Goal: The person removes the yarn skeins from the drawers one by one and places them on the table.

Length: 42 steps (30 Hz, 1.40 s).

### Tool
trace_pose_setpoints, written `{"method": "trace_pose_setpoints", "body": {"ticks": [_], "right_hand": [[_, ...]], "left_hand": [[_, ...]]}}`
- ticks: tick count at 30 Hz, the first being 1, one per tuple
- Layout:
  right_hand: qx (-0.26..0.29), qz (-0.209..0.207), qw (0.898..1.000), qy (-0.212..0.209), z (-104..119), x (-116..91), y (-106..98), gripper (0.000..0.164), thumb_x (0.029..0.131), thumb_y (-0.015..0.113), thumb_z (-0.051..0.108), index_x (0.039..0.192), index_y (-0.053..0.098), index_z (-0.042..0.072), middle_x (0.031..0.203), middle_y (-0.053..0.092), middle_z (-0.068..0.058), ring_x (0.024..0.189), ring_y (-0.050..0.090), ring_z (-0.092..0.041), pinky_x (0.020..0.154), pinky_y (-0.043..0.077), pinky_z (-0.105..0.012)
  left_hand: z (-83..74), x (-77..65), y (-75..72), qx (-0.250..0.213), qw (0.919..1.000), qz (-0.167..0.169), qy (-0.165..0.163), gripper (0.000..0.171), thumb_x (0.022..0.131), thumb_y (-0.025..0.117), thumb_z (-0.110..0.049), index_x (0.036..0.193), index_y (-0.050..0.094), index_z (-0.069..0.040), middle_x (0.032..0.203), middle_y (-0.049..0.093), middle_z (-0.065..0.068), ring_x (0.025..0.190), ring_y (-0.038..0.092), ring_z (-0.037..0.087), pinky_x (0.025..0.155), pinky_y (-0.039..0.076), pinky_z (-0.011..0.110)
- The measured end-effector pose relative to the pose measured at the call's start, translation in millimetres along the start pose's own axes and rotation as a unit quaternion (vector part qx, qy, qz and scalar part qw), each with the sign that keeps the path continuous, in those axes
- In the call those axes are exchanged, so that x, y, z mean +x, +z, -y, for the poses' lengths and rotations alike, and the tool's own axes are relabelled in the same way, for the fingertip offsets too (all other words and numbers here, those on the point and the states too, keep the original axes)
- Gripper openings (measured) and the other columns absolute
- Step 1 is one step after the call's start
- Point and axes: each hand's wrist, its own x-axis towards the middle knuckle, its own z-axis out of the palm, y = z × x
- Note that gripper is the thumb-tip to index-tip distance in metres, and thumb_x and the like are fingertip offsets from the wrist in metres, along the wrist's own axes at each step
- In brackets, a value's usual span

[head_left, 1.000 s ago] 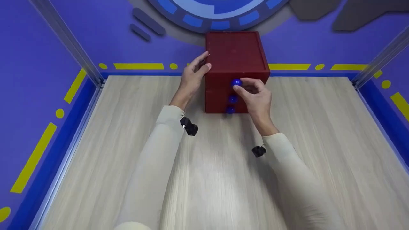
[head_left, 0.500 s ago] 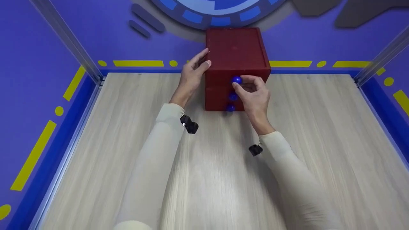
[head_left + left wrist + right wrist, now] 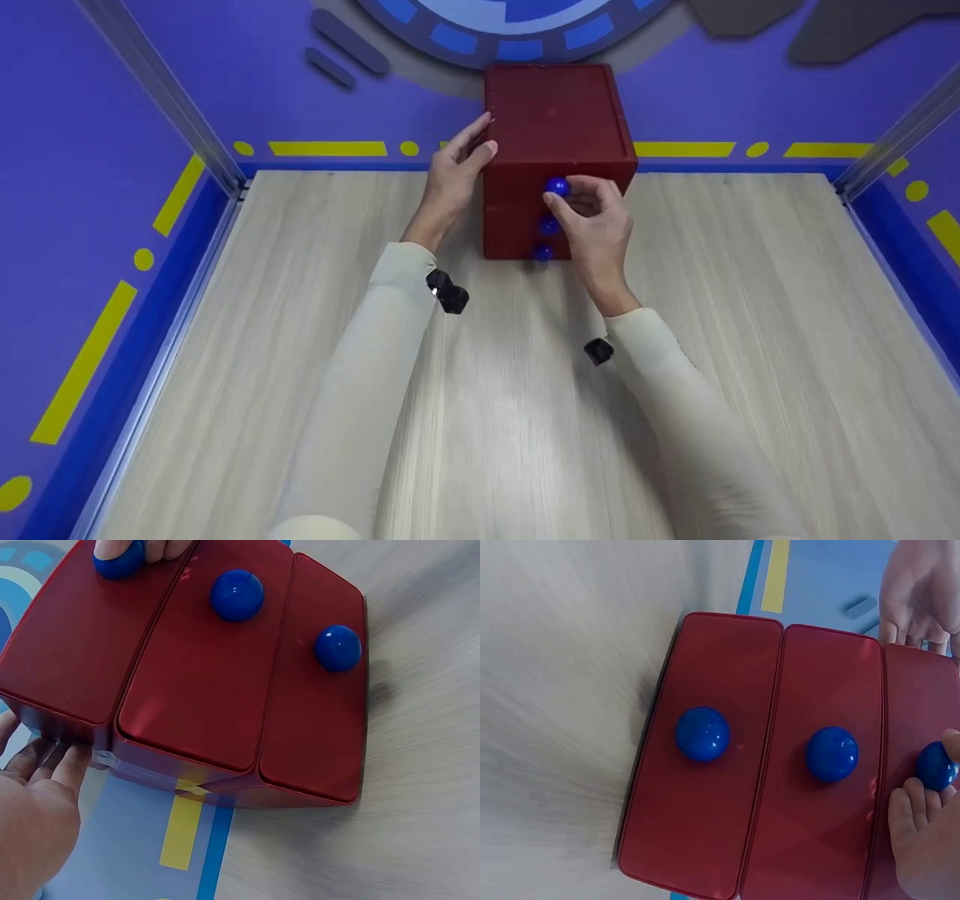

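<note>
A dark red drawer cabinet (image 3: 555, 112) stands at the back of the table. Its front has three drawers stacked one over another, each with a round blue knob. My right hand (image 3: 604, 232) pinches the top knob (image 3: 557, 187) between thumb and fingers. The middle knob (image 3: 237, 595) and the bottom knob (image 3: 337, 649) are untouched. My left hand (image 3: 450, 180) rests against the cabinet's left side near the top, fingers fairly straight. In the left wrist view, the fingertips of that hand pass behind the top drawer's edge and are partly hidden.
The pale wood table (image 3: 510, 420) spreads out in front of the cabinet. Behind it rises a blue and purple back wall (image 3: 360, 97) with yellow marks. Metal corner posts (image 3: 161, 97) and side walls bound the table left and right.
The whole head view has shifted slightly. My right wrist has moved a little to the left, with its fingers still on the top knob. My left hand keeps its place on the cabinet.
</note>
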Motion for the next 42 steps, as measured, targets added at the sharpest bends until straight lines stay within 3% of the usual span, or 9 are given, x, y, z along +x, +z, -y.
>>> {"method": "trace_pose_setpoints", "body": {"ticks": [9,19,32,42], "right_hand": [[-0.025,-0.002,1.000,-0.014,1,1,-1,0.038,0.093,0.087,0.026,0.120,0.071,0.004,0.111,0.066,-0.005,0.098,0.068,-0.015,0.093,0.057,-0.029],[-0.041,-0.010,0.997,-0.072,-1,-5,-5,0.036,0.093,0.087,0.022,0.118,0.072,0.002,0.108,0.066,-0.004,0.096,0.069,-0.014,0.090,0.058,-0.030],[-0.007,0.007,0.999,-0.044,10,-17,-17,0.031,0.089,0.090,0.017,0.112,0.078,0.001,0.104,0.068,-0.011,0.091,0.069,-0.017,0.084,0.057,-0.026],[-0.022,0.011,0.997,-0.075,11,-29,-20,0.029,0.090,0.088,0.014,0.113,0.076,0.000,0.104,0.067,-0.006,0.094,0.072,-0.018,0.085,0.060,-0.030]], "left_hand": [[-1.9,1.8,0.9,0.002,0.9999,-0.007,-0.015,0.050,0.107,0.068,-0.019,0.156,0.057,-0.019,0.159,0.051,-0.006,0.142,0.045,0.000,0.109,0.042,0.017],[-2.5,2.7,1.8,0.030,0.9994,-0.014,-0.015,0.049,0.108,0.067,-0.024,0.155,0.058,-0.023,0.161,0.049,-0.006,0.144,0.043,0.001,0.110,0.040,0.016],[-1.0,3.0,1.1,0.013,0.9998,-0.013,-0.010,0.048,0.107,0.067,-0.020,0.155,0.058,-0.019,0.159,0.052,-0.005,0.142,0.046,0.002,0.109,0.041,0.017],[-0.6,2.8,-0.6,0.013,0.9998,-0.016,-0.005,0.049,0.107,0.068,-0.018,0.155,0.059,-0.017,0.159,0.052,-0.004,0.141,0.046,0.001,0.109,0.042,0.017]]}}
